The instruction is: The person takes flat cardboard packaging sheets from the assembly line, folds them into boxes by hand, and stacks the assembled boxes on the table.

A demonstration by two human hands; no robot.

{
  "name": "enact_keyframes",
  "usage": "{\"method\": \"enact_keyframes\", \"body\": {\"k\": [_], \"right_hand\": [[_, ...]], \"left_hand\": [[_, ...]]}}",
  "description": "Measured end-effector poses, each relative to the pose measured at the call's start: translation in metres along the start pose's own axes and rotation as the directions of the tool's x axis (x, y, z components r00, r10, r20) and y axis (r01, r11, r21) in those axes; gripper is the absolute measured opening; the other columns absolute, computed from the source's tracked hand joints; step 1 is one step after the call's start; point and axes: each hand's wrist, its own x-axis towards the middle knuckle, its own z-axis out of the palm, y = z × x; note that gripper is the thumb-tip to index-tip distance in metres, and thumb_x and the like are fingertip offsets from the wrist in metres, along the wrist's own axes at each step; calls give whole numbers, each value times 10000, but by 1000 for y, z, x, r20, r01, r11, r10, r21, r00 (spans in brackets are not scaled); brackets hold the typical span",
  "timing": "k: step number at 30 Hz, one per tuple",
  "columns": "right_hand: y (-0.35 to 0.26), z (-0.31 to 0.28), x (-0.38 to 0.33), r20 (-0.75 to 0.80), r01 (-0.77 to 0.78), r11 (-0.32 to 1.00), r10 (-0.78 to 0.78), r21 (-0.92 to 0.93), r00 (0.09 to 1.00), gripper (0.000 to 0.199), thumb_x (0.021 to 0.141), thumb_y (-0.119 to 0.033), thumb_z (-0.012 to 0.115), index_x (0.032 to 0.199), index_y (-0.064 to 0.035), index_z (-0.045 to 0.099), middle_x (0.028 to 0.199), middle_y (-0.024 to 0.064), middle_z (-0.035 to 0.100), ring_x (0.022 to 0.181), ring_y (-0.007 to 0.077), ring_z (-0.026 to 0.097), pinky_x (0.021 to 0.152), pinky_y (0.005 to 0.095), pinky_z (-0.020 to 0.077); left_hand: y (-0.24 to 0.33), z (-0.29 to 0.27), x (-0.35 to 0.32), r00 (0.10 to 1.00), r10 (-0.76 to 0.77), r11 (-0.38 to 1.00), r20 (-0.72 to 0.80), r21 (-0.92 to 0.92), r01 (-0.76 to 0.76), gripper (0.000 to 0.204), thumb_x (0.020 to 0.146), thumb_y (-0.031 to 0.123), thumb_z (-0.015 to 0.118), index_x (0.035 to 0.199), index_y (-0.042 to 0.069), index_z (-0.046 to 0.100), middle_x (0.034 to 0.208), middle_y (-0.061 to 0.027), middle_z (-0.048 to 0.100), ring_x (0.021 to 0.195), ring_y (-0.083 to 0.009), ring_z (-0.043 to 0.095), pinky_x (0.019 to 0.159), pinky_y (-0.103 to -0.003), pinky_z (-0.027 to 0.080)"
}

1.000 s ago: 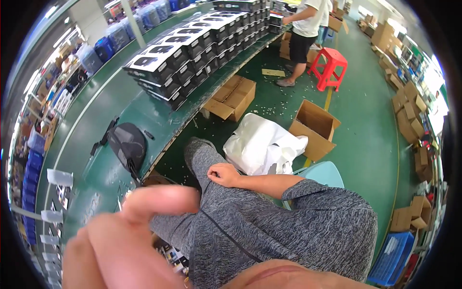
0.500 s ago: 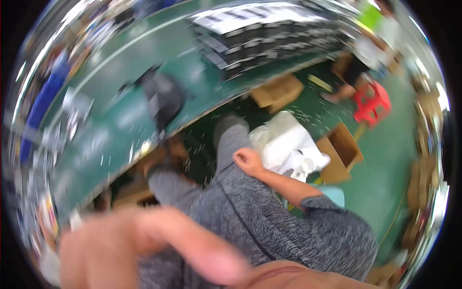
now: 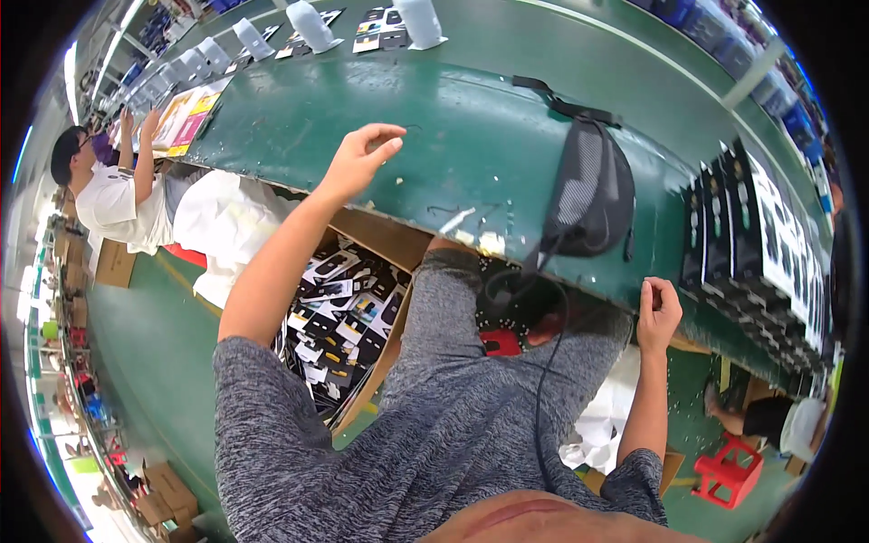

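Note:
My left hand (image 3: pixel 362 158) is raised over the near edge of the green table (image 3: pixel 471 118), fingers spread and holding nothing. My right hand (image 3: pixel 659 312) sits at the table's edge further right, fingers curled in, with nothing visible in it. Between the hands a black mesh bag (image 3: pixel 588 195) lies on the table, and a thin black cable (image 3: pixel 541 362) hangs from it down over my grey shirt (image 3: pixel 434 434). Below my left arm, under the table, an open carton (image 3: pixel 337 319) holds several black and white packages.
Stacks of black boxes (image 3: pixel 756 240) stand on the table at the right. White cones (image 3: pixel 312 23) and coloured sheets (image 3: pixel 181 118) lie at the far side. A person in white (image 3: pixel 104 199) works at the left. A red stool (image 3: pixel 729 471) stands on the floor at lower right.
The view has swung round. My left hand, which was blurred close to the camera, is now stretched out over the table edge. My right hand has moved from my lap to the table's edge.

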Motion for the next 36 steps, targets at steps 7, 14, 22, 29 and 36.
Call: {"method": "enact_keyframes", "body": {"k": [7,14,22,29,36], "right_hand": [[21,20,3,-12,14,964,-18,-265,1000,93,940,-40,651,863,14,650,676,45,517,547,110,409,496,272,310],[16,18,9,77,42,940,-17,-338,997,128,911,-26,622,787,-5,597,637,64,469,506,165,377,475,319,253],[12,21,16,108,32,947,3,-319,994,132,900,-35,620,773,-17,589,630,68,471,511,186,397,484,330,266],[13,15,8,53,71,950,-57,-304,997,105,886,-47,633,789,-28,595,631,74,505,514,220,445,504,333,325],[-20,23,13,44,-425,782,457,456,888,240,1036,-215,559,996,-1,662,791,28,632,644,84,550,536,212,410]], "left_hand": [[-93,-79,186,964,263,451,-28,887,-98,483,984,515,565,1238,136,724,1504,-166,495,1405,-349,440,1138,-493,374],[-130,-97,308,980,-18,89,-201,975,201,729,936,763,409,1341,217,673,1690,-69,208,1557,-315,162,1155,-703,201],[-137,-125,332,985,110,119,-135,985,122,975,921,815,344,1573,91,361,1689,8,213,1566,-227,152,1177,-711,116],[-31,-118,188,884,433,334,177,879,-340,788,956,490,633,1545,32,381,1615,-143,342,1487,-325,320,1214,-469,256],[28,-11,-104,899,271,427,345,794,-433,892,806,534,759,1475,16,477,1560,-173,404,1450,-405,356,1179,-553,300]]}}
